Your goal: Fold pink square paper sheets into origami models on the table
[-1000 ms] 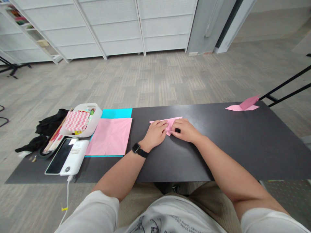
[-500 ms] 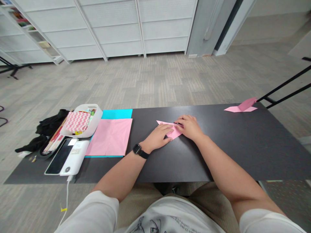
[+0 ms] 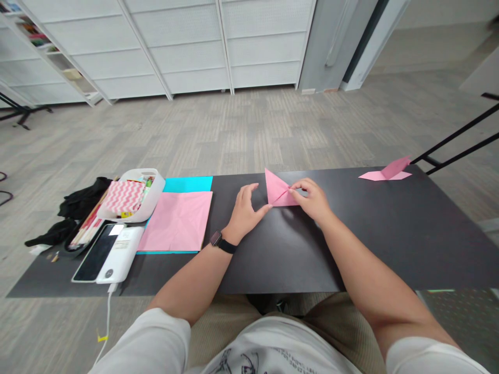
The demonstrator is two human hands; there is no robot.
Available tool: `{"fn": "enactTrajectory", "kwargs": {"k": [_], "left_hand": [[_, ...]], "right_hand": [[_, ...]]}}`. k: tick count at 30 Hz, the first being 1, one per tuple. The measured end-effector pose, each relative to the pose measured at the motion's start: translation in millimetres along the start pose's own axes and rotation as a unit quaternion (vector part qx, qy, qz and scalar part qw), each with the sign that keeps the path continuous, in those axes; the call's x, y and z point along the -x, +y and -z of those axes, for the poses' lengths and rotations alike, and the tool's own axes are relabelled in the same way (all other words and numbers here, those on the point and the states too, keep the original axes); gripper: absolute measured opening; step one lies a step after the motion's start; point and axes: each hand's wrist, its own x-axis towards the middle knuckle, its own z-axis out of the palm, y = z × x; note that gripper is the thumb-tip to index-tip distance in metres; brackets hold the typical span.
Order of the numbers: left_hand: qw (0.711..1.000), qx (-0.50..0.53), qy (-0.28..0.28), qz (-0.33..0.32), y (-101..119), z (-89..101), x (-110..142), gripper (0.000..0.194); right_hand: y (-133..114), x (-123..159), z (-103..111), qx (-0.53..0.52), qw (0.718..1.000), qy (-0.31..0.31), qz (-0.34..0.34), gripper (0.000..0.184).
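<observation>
Pink folded paper (image 3: pixel 277 191) is sitting mid-desk, one triangular flap standing up off the dark desk (image 3: pixel 374 239). I'm pinching its right tip with my right hand (image 3: pixel 312 200), grip clenched on the paper at the point where the folds meet. My left hand (image 3: pixel 245 213) is resting just left of the folded paper, grip released, fingers spread, thumb tip touching the paper's lower left corner; black watch (image 3: pixel 219 240) on that wrist.

Everything else relative to the folded paper: flat pink sheet (image 3: pixel 177 219) lying to its left, near, stacked on a cyan sheet (image 3: pixel 187 183) that is showing along the far edge. Further left, white basket (image 3: pixel 136 195) holding a zigzag-patterned pack, then a phone (image 3: pixel 95 257) lying beside a white power bank (image 3: pixel 121 253) with a cable hanging off the desk edge. Black cloth (image 3: pixel 78 200) is bunching at the far left. Well to the right, near the desk's far corner, second pink folded piece (image 3: pixel 385 172) is lying with one flap raised.
</observation>
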Motion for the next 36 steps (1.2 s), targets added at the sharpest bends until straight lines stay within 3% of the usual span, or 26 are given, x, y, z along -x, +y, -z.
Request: {"fn": "enactTrajectory", "kwargs": {"k": [3, 9, 13, 17, 22, 30, 36], "left_hand": [[0.999, 0.03, -0.016, 0.022, -6.2, -1.4, -2.6, 0.07], [0.996, 0.025, -0.08, -0.004, -5.7, 2.5, -8.4, 0.007], [0.998, 0.036, -0.044, -0.018, -5.3, 4.1, -8.4, 0.007], [1.0, 0.02, -0.012, -0.019, -7.5, 4.0, -8.5, 0.007], [1.0, 0.012, -0.004, -0.022, -7.0, 5.2, -9.0, 0.006], [0.998, 0.062, -0.004, 0.003, -9.5, 6.1, -7.5, 0.012], [0.988, 0.137, -0.015, 0.068, -13.6, -1.0, -7.2, 0.014]], "right_hand": [[-10.5, 1.3, 2.4, -0.03, 0.999, 0.032, 0.02, 0.016], [-25.1, 7.2, 6.1, -0.046, 0.996, 0.017, 0.074, 0.018], [-23.6, 9.3, 8.1, -0.043, 0.994, 0.002, 0.099, 0.021], [-17.7, 9.9, 7.7, -0.059, 0.983, 0.015, 0.174, 0.021], [-16.6, 10.8, 5.8, -0.007, 0.969, -0.013, 0.248, 0.017], [-15.8, 10.3, 6.4, 0.0, 0.969, -0.041, 0.243, 0.015], [-12.8, 10.8, 4.5, 0.022, 0.965, -0.059, 0.253, 0.016]]}}
